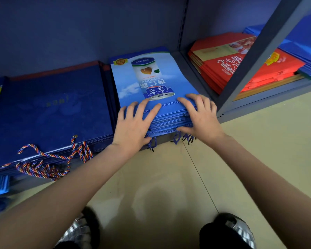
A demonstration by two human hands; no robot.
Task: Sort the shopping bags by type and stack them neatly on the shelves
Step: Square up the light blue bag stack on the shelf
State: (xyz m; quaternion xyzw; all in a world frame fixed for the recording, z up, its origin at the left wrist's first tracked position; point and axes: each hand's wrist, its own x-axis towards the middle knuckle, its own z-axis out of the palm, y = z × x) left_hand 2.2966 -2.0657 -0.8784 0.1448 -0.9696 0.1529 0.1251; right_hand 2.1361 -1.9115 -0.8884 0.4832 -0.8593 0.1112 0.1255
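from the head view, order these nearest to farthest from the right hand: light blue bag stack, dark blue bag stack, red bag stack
1. Light blue bag stack: under the right hand, which rests on its front edge.
2. Red bag stack: right, in the next shelf bay.
3. Dark blue bag stack: left, past the left hand.

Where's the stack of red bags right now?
In the head view, the red bags lie stacked on the right-hand shelf, past the upright post, right of the light-blue bags.

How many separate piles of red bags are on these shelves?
1: the red pile lies on the right-hand shelf bay, behind the upright post, beside a blue pile further right. The post hides part of that bay, so more may exist.
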